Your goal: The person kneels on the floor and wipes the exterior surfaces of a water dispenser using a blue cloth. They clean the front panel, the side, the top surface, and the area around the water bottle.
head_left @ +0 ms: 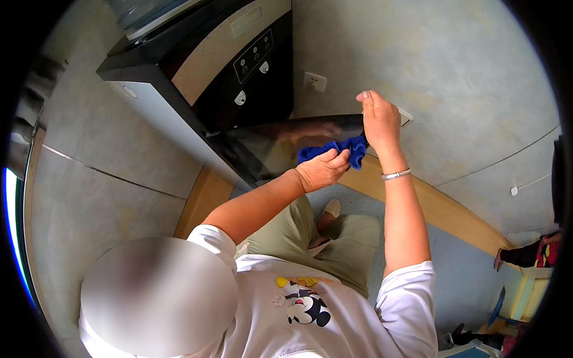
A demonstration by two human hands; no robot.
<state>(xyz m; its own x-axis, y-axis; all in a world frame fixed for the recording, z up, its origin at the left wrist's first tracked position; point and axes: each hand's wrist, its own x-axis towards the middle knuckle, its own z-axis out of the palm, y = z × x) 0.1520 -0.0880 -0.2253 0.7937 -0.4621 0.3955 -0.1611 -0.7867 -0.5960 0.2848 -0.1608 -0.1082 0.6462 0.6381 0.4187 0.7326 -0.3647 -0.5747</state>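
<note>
A black and beige water dispenser (pixel 206 65) stands at the upper left, and its dark glossy door (pixel 262 143) is swung outward. My left hand (pixel 325 170) has its fingers curled on a crumpled blue cloth (pixel 334 149), which is against the door's surface near its free end. Over that free end my right hand (pixel 382 122) is wrapped, thumb raised, and steadies the panel. A silver bangle circles my right wrist. The cloth partly hides the door behind it.
A wall socket (pixel 315 82) sits behind the dispenser, and a clear water bottle (pixel 140 15) rests on top of it. Wooden skirting (pixel 453 215) runs along the grey wall. My legs are bent below the door. A person's foot (pixel 498 261) and yellow furniture (pixel 531 292) appear at the right.
</note>
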